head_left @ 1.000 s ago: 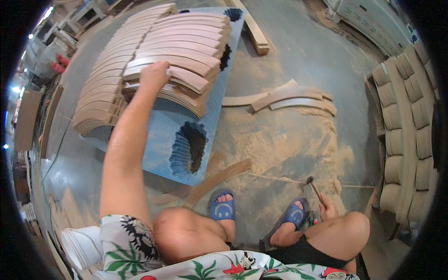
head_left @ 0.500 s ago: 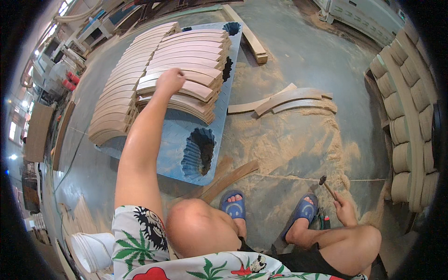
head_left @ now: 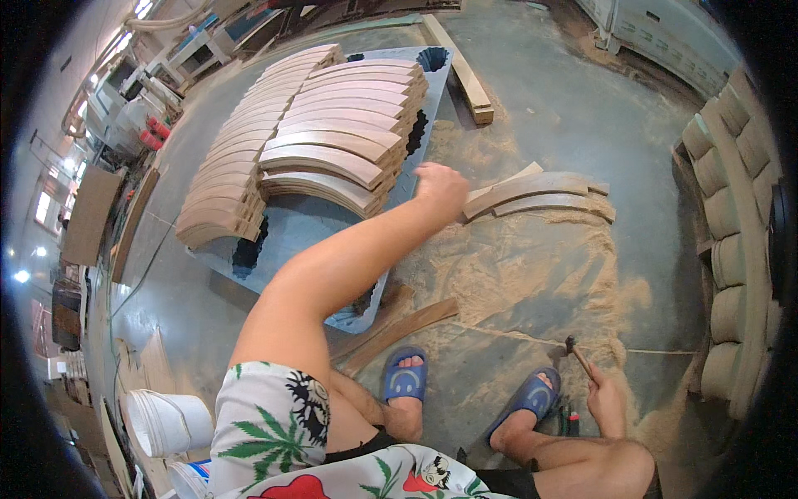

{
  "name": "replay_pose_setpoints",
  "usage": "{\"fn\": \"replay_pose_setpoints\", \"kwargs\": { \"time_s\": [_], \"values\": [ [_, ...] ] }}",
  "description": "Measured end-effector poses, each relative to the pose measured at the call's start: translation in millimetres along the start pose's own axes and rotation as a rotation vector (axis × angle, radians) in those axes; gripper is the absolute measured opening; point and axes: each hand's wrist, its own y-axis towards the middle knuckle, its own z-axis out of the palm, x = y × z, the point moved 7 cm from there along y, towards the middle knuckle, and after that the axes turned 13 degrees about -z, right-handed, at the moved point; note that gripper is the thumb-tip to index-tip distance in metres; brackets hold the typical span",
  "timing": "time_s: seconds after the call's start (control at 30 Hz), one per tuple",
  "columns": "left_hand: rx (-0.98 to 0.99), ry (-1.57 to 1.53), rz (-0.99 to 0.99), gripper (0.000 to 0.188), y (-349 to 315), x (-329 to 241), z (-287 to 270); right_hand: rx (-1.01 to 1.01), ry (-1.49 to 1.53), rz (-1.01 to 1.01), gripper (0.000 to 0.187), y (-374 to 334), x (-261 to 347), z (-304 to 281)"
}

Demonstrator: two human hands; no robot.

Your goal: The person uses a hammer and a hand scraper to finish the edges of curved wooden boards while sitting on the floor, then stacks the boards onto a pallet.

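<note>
My left hand (head_left: 443,190) is raised over the strip between the blue pallet (head_left: 287,212) and several loose curved wooden pieces (head_left: 536,193) on the floor. Its fingers are curled; whatever they may hold is hidden. Two rows of stacked curved wooden slats (head_left: 349,154) lie on the pallet, apart from that hand. Low at the right, my right hand (head_left: 608,405) grips the wooden handle of a small hammer (head_left: 579,356), its dark head pointing up and away from me.
Sawdust (head_left: 532,274) covers much of the floor. Two darker curved strips (head_left: 407,328) lie by my left foot. A long timber (head_left: 457,71) rests beyond the pallet. At the right stands a rack of bundled pieces (head_left: 727,249); a white bucket (head_left: 179,422) is at lower left.
My left hand has moved right, from above the stacked slats to beside the loose curved pieces. The right hand still holds the hammer, slightly lower in view. The whole view has shifted somewhat.
</note>
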Motion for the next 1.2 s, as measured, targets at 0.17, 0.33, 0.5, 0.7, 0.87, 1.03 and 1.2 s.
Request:
{"fn": "replay_pose_setpoints", "kwargs": {
  "time_s": [0.17,0.33,0.5,0.7,0.87,1.03,1.2],
  "values": [
    [0.103,0.214,-0.463,0.048,13.0,116.5,44.8,-0.012,0.065,-0.052,0.047,11.9,10.3,-6.3],
    [-0.069,0.104,-0.22,0.02,4.3,156.0,47.1,0.011,-0.014,-0.035,0.049,6.2,-0.4,-16.4],
    [-0.109,0.176,-0.157,0.017,18.5,156.2,44.6,-0.098,-0.014,-0.147,0.05,-0.9,-1.0,-12.5],
    [-0.035,0.087,-0.075,0.035,23.2,79.2,5.4,-0.06,-0.038,-0.116,0.048,-1.8,0.3,-7.9],
    [0.098,-0.204,-0.09,0.056,41.8,9.1,24.1,-0.016,-0.098,-0.141,0.049,9.3,12.8,-11.8],
    [0.146,-0.426,-0.194,0.061,55.2,-33.4,104.9,0.069,-0.129,-0.116,0.048,20.4,21.6,-14.6],
    [0.202,-0.626,-0.241,0.081,59.9,-77.2,158.7,0.044,-0.098,-0.101,0.044,19.2,16.9,-29.3]
  ]
}}
